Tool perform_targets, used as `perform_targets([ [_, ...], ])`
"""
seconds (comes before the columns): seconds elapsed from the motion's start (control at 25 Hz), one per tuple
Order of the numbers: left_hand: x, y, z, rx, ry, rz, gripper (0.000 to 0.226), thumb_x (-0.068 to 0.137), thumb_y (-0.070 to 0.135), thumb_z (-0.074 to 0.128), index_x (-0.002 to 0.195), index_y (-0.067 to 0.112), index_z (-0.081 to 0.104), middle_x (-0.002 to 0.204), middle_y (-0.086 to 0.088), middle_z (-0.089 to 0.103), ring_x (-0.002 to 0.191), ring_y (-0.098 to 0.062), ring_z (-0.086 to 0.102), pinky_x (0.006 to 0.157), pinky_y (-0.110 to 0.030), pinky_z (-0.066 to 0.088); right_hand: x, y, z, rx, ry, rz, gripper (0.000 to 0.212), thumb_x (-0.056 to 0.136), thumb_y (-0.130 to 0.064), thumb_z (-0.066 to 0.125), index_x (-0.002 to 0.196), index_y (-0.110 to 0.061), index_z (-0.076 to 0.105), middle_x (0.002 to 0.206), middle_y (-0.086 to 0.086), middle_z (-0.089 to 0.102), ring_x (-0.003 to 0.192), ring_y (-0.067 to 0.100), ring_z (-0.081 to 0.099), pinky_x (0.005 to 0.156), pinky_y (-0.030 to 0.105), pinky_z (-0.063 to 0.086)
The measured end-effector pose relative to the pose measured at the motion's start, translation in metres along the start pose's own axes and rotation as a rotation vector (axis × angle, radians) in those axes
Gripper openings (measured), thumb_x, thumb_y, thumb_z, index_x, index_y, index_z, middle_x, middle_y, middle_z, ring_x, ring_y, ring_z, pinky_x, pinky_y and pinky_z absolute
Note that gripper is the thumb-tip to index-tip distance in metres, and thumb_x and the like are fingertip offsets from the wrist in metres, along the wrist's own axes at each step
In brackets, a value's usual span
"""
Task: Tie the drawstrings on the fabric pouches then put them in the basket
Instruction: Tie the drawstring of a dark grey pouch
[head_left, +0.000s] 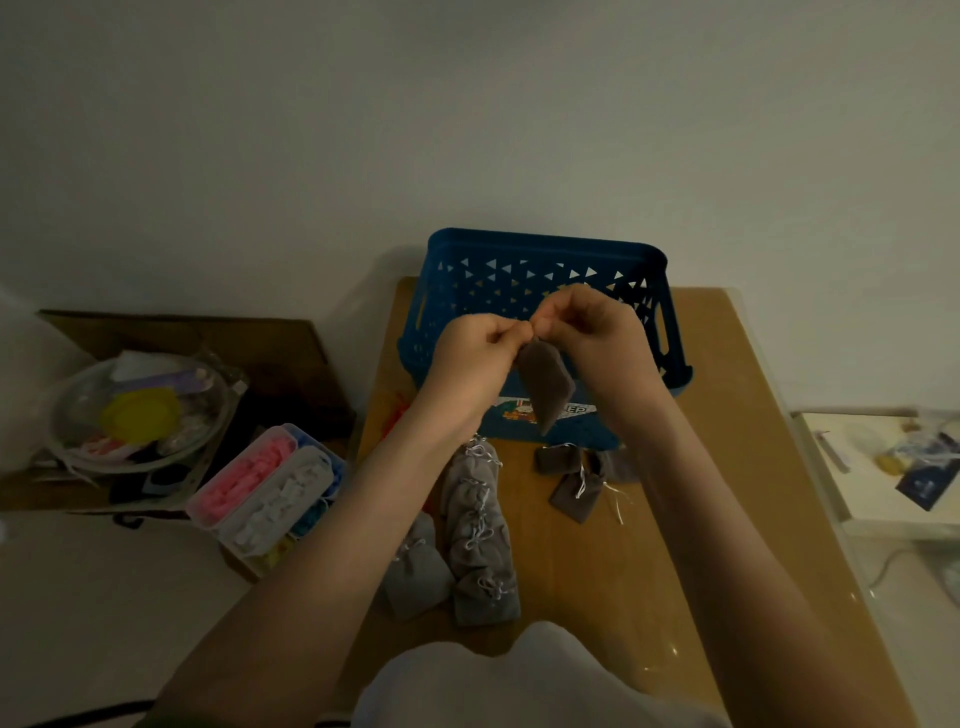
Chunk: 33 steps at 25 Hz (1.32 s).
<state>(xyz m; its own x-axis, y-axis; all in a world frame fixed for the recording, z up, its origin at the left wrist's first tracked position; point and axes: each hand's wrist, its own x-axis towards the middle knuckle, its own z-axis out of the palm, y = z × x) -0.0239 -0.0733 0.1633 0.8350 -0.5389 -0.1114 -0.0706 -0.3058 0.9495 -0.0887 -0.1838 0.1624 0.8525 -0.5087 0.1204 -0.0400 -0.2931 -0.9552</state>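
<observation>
- Pouch (545, 387), small and grey-brown, hangs in the air in front of the blue basket (540, 249), held up by its mouth.
- Left hand (470, 358) and right hand (592, 332) are both pinched shut at its top, fingertips touching; the cords themselves are too thin to make out.
- It droops and tapers, so it looks soft, light and limp, probably easy to crush but hard to damage.
- Best hold, I reckon, is the gathered neck or the strings; the body would just fold.
- More pouches on the table (717, 415): a row (478, 525) on the left with gathered necks, some loose ones (576, 480) on the right.
</observation>
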Motion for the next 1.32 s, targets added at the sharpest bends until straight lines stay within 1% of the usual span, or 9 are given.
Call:
perform_targets([
  [0.12,0.001,0.001,-0.002,-0.099,-0.081,-0.06,0.019,0.096,0.017,0.052,0.083,0.022,0.066,0.082,0.004,0.067,0.077,-0.003,0.06,0.066,-0.015,0.04,0.003,-0.003,0.0,-0.078,-0.007,-0.033,0.019,0.089,-0.001,0.058,0.083,-0.019,0.062,0.079,-0.007,0.062,0.074,-0.002,0.057,0.071,0.011,0.047],
  [0.28,0.001,-0.004,0.001,-0.177,0.079,0.078,0.015,0.094,0.017,0.055,0.086,0.022,0.066,0.084,0.004,0.067,0.08,-0.003,0.062,0.07,-0.017,0.046,0.005,-0.008,0.004,-0.057,0.087,0.042,0.011,0.09,-0.006,0.06,0.096,-0.015,0.061,0.081,-0.003,0.061,0.072,0.003,0.057,0.064,0.01,0.045],
  [0.4,-0.004,-0.003,0.001,-0.063,0.179,0.254,0.013,0.094,0.016,0.056,0.095,0.012,0.068,0.089,0.002,0.068,0.084,-0.007,0.063,0.073,-0.014,0.049,0.003,-0.011,0.01,-0.042,0.094,0.166,0.004,0.091,-0.014,0.06,0.093,-0.016,0.064,0.082,0.0,0.064,0.07,0.007,0.056,0.059,0.016,0.044],
  [0.52,-0.007,-0.004,0.001,0.211,0.279,0.512,0.015,0.095,0.013,0.055,0.096,0.003,0.066,0.087,0.0,0.066,0.079,-0.006,0.058,0.071,-0.008,0.043,0.002,-0.014,0.007,0.028,0.005,0.234,0.013,0.093,-0.016,0.059,0.084,-0.015,0.067,0.077,0.001,0.065,0.068,0.007,0.056,0.062,0.022,0.045],
  [0.68,0.002,-0.008,0.001,0.468,0.403,0.631,0.026,0.094,0.023,0.046,0.089,0.005,0.064,0.083,-0.006,0.066,0.081,-0.022,0.06,0.078,-0.032,0.042,0.001,-0.019,0.004,0.125,-0.092,0.242,0.018,0.094,-0.02,0.057,0.081,-0.014,0.069,0.07,-0.004,0.065,0.062,-0.001,0.058,0.063,0.018,0.046],
  [0.8,0.001,-0.005,0.003,0.491,0.473,0.641,0.028,0.094,0.025,0.042,0.086,0.007,0.062,0.08,-0.006,0.064,0.079,-0.024,0.059,0.079,-0.035,0.04,0.0,-0.023,0.002,0.118,-0.099,0.166,0.018,0.094,-0.02,0.056,0.087,-0.01,0.069,0.078,0.003,0.068,0.069,0.004,0.061,0.063,0.016,0.05],
  [0.92,-0.001,-0.002,0.003,0.363,0.419,0.598,0.024,0.096,0.021,0.046,0.092,0.006,0.064,0.086,-0.005,0.065,0.084,-0.02,0.059,0.08,-0.037,0.047,-0.001,-0.027,0.0,0.081,-0.079,0.124,0.018,0.094,-0.018,0.057,0.09,-0.005,0.068,0.079,0.008,0.067,0.066,0.005,0.059,0.061,0.012,0.049],
  [1.08,0.001,-0.003,-0.001,0.142,0.279,0.536,0.015,0.094,0.013,0.055,0.099,0.005,0.067,0.094,-0.003,0.068,0.087,-0.006,0.061,0.076,-0.01,0.046,-0.002,-0.026,0.0,0.019,-0.073,0.102,0.015,0.094,-0.015,0.057,0.087,-0.007,0.067,0.073,0.002,0.064,0.061,0.0,0.056,0.06,0.011,0.047],
  [1.32,0.013,-0.012,-0.017,0.02,0.042,0.492,0.014,0.093,0.01,0.057,0.101,0.015,0.067,0.095,0.004,0.068,0.092,-0.007,0.064,0.082,-0.025,0.053,-0.003,-0.022,0.0,-0.03,-0.074,0.109,0.016,0.093,-0.015,0.057,0.081,-0.012,0.067,0.07,0.0,0.064,0.058,-0.001,0.054,0.058,0.011,0.044],
])
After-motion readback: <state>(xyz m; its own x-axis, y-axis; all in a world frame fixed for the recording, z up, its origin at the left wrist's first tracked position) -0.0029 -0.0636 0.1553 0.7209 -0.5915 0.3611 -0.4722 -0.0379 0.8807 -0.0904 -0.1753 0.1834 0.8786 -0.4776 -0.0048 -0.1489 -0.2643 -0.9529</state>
